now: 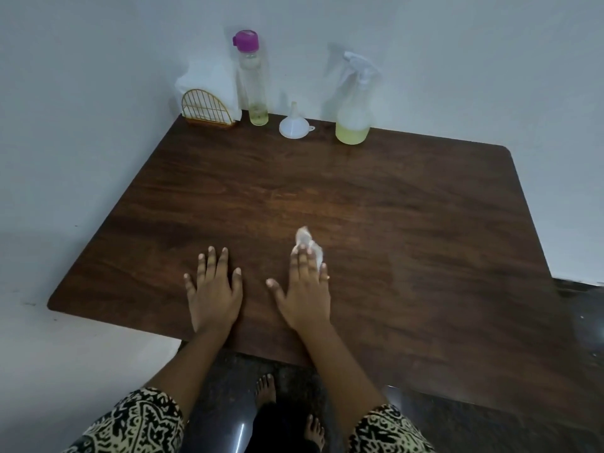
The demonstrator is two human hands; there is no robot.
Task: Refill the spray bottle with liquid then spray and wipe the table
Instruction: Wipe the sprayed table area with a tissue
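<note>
My straight-fingered right grip (305,286) pressed a crumpled white tissue (304,238) near the brown wooden desk's (425,223) near edge; left grip (214,289) flat, empty.

1. Your left sleeve (137,423) is loose fabric printed in black on cream, with zigzags and angular, maze-like shapes.
2. Your right sleeve (389,429) carries the same black-and-cream print.
3. Both sleeves end well short of the wrists, leaving your forearms bare down to your left hand (214,295) and right hand (305,292).
4. A small band, perhaps a ring, shows on one right-hand finger; too small to be sure.
5. One foot (265,389) and the other foot (314,431) are bare.
</note>
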